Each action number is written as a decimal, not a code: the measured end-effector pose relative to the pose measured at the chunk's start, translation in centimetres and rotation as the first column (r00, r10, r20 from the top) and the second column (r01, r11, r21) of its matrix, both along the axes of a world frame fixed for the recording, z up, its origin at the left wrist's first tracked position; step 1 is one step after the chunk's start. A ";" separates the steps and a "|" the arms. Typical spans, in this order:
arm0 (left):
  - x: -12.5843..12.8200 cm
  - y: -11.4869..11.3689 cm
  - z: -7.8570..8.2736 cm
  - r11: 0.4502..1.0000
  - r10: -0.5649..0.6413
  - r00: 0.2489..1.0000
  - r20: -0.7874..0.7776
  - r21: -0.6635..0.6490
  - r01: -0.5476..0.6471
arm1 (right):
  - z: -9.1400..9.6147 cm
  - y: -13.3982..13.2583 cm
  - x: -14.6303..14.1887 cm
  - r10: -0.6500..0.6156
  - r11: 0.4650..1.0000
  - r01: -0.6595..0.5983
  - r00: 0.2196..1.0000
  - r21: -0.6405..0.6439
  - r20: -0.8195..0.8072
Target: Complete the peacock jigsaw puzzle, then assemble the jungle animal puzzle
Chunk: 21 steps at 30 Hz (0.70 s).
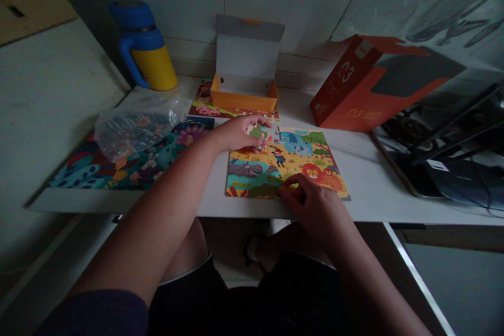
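Observation:
A jigsaw puzzle [252,181] with a hippo, lions and a blue elephant lies flat on the white table in front of me. Over its upper left part, my left hand [242,134] has thumb and fingers curled around a small puzzle piece [258,132] with green and white on it. The hand and forearm hide the puzzle's upper left corner. My right hand [309,197] rests at the puzzle's near edge, thumb and forefinger drawn together on its surface. Whether anything is between those fingertips cannot be made out.
On the left, a crumpled clear plastic bag [134,126] lies over a dark blue puzzle picture [157,168]. An open orange box [244,100] stands on another farm picture [207,110] behind. A blue-yellow flask [153,58], red box [354,89] and black rack [444,152] flank the table.

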State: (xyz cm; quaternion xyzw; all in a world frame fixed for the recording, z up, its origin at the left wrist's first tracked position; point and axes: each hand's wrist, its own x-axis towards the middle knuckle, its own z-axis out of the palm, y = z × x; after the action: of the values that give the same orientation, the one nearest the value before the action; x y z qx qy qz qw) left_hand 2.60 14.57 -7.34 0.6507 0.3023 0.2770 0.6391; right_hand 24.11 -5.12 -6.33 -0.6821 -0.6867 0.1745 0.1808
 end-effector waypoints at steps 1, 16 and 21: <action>0.0 0.0 0.0 1.000 -0.001 1.000 0.001 0.004 0.001 | 0.0 0.0 0.0 -0.008 1.000 0.007 1.000 0.026 0.014; 0.1 0.2 -0.3 0.999 -0.002 1.000 0.000 0.036 0.002 | -0.7 0.2 0.9 0.114 0.987 -0.133 0.976 0.091 0.185; 0.0 0.1 -0.1 1.000 0.010 1.000 -0.019 0.029 -0.009 | -0.6 0.5 2.8 0.213 0.966 -0.235 0.959 0.104 0.187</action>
State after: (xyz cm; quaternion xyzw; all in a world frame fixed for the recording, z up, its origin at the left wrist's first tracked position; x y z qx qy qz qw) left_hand 2.63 14.63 -7.42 0.6609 0.3073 0.2782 0.6256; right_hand 26.92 -4.61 -6.94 -0.5997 -0.7824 0.0903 0.1415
